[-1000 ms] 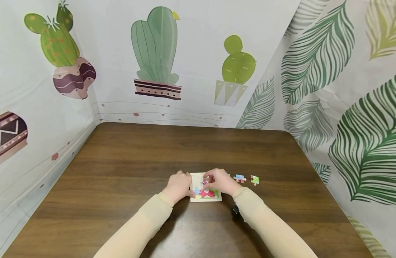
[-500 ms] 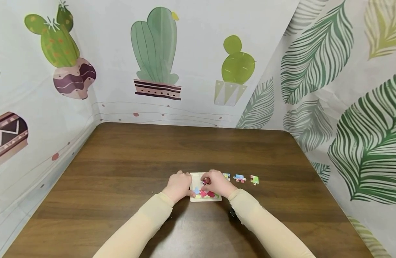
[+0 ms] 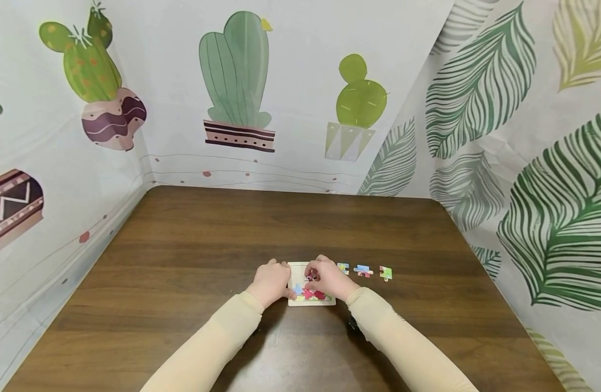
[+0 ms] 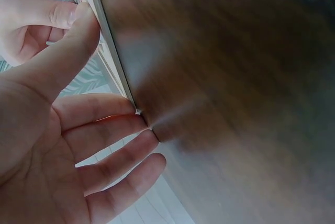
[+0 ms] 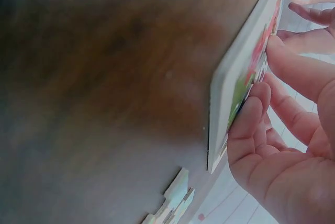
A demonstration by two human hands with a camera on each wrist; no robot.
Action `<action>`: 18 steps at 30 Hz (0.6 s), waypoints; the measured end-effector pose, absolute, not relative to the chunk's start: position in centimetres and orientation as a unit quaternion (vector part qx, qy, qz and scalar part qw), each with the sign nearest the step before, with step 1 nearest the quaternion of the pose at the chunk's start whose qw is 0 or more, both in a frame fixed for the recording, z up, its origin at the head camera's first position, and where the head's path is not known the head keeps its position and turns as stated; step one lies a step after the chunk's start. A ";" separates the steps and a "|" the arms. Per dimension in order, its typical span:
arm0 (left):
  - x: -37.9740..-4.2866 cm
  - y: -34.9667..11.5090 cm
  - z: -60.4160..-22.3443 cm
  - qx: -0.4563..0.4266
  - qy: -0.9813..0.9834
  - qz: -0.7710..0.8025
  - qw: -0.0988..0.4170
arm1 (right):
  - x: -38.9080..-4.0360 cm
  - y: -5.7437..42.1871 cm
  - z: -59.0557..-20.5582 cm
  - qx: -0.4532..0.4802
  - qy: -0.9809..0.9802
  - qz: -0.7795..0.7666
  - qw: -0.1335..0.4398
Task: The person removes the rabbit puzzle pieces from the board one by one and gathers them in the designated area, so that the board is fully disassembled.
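A small square jigsaw board (image 3: 296,270) with a pale rim lies on the table. Pink-red, blue and green puzzle pieces (image 3: 315,294) fill its near part, while pale backing shows at the upper left. My left hand (image 3: 270,283) holds the board's left side, thumb on the near left part and fingers along the edge (image 4: 118,69). Over the board, my right hand (image 3: 331,279) pinches a puzzle piece (image 3: 311,276) with red and black-and-white print between thumb and fingers. The right fingers cover part of that piece and the board's upper right.
Right of the board lie three loose puzzle pieces: a blue-yellow one (image 3: 343,267), a blue-red one (image 3: 363,270) and a green-red one (image 3: 386,273). The brown wooden table (image 3: 207,245) meets printed cloth walls (image 3: 300,81) at the back and sides.
My right hand has shifted slightly left over the board with the puzzle piece, uncovering the nearest loose piece. The left hand stays on the board's left edge.
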State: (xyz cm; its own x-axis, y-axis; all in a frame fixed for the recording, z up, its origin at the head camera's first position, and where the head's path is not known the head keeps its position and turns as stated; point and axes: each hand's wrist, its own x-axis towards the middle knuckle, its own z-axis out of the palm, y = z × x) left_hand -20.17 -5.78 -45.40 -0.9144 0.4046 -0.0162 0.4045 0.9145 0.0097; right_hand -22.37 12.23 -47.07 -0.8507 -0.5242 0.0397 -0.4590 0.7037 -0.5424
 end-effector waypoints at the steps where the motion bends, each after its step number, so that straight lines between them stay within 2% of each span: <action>1: -20.2 -5.8 -45.4 0.207 0.978 0.004 0.008 | -22.4 12.2 -47.1 -0.266 0.921 -0.278 0.061; 18: -20.1 -6.0 -45.4 0.217 0.976 0.006 -0.003 | -22.4 12.6 -47.0 -0.267 0.913 -0.300 0.069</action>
